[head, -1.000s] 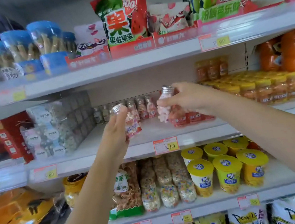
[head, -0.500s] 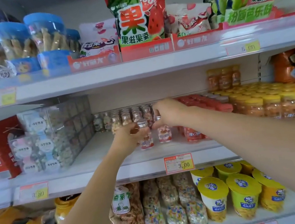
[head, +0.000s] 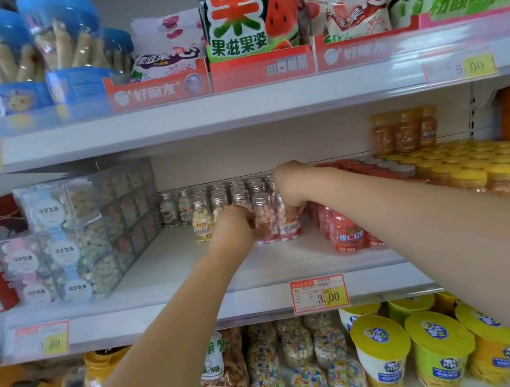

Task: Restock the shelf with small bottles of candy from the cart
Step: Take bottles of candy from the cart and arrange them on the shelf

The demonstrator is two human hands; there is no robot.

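Head view: my left hand curls round an upright pink bottle on the shelf, my right hand clasps its twin bottle at three o'clock, and the stocked row stands at twelve o'clock, close behind.

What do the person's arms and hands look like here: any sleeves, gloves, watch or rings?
The left forearm and right forearm are bare as far as the frame shows; no sleeve edge comes into view. The left hand and right hand wear no gloves. No watch or bracelet shows at either wrist, and no ring is visible, though most fingers are hidden.
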